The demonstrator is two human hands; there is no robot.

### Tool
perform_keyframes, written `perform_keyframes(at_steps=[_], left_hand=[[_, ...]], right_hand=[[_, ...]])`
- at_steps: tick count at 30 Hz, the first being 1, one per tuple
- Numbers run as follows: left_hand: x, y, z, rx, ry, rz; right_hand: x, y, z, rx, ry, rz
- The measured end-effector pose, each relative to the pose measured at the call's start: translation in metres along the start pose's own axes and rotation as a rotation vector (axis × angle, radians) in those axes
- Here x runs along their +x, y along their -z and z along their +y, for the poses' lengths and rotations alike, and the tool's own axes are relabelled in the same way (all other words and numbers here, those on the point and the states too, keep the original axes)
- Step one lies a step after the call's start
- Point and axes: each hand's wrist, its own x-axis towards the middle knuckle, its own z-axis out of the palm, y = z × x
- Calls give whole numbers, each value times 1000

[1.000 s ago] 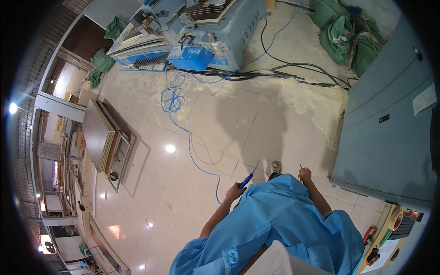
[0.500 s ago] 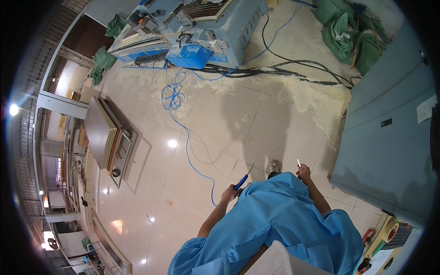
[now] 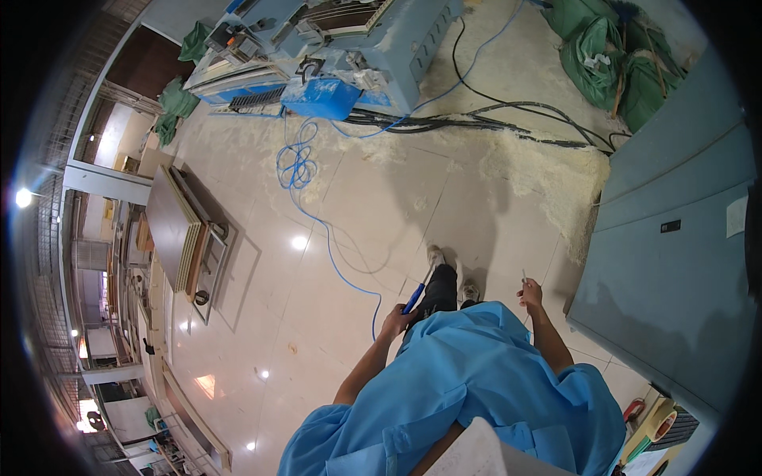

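My left hand (image 3: 394, 323) is closed around the handle of a blue air blow gun (image 3: 413, 299), whose thin metal nozzle points forward, over my dark-trousered leg in this view. A thin blue air hose (image 3: 341, 270) trails from near that hand across the floor. On the other side, my right hand (image 3: 531, 294) pinches a slim white stick that looks like a cigarette (image 3: 524, 274), its end sticking up past the fingers. Both hands hang low at the sides of my blue work coat (image 3: 476, 365).
Ahead stands a blue-grey machine (image 3: 389, 63), dusted with sawdust. Black cables (image 3: 508, 119), coiled hose and heaped sawdust (image 3: 548, 178) lie on the tiles. Stacked boards (image 3: 176, 230) rest on a cart at left. A grey cabinet (image 3: 667, 262) rises at right; green sacks (image 3: 591, 59) sit behind.
My left leg has swung forward, so its shoe now shows ahead of the other. The blow gun has dropped a little to the left; both hands keep their hold.
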Motion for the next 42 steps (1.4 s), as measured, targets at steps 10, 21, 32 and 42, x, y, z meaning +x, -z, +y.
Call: perform_keyframes(at_steps=[10,21,32,42], left_hand=[[94,33,62,5,23,-63],[193,145,177,-194,7,-41],[262,202,191,-491,122,24],[319,239,283,-354,-77,104]], right_hand=[[37,-26,-13,-89,56,35],[128,-91,-189,108,-39,195],[179,-179,-391,17,189,-43],[253,-261,-503,-12,129,-249]])
